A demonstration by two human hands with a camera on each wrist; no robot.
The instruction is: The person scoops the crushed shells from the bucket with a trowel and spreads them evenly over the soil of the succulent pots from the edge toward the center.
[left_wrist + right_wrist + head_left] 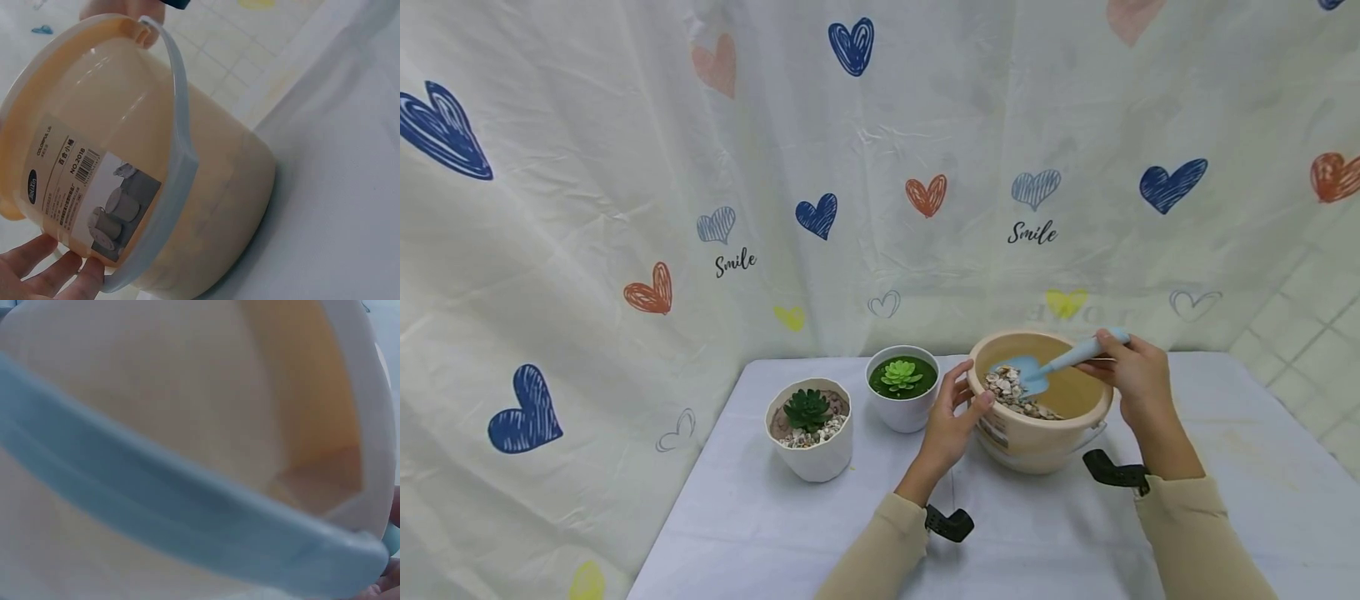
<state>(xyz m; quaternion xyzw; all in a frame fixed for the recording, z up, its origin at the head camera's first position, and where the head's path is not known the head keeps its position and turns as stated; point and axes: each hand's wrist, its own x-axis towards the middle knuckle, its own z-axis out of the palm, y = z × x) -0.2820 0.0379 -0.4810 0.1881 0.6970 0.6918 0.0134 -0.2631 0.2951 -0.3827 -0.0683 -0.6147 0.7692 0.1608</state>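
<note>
A cream plastic bucket [1037, 440] stands on the table at the right in the head view, with small pale stones [1006, 387] inside. My left hand [946, 427] holds the bucket's left rim, thumb toward the front. My right hand [1141, 382] grips the handle of a light blue toy shovel [1066, 358] above the right rim. The shovel's blade dips into the bucket beside the stones. A printed label [94, 181] and the grey-blue bucket handle [181, 131] show in the left wrist view. In the right wrist view the handle [181, 506] covers much of the bucket wall.
Left of the bucket stand two white pots: one [817, 463] with a dark green succulent [807, 409] and stones, another [904, 414] with a light green succulent [900, 375]. A white cloth [737, 533] covers the table. Behind hangs a heart-print curtain [880, 142].
</note>
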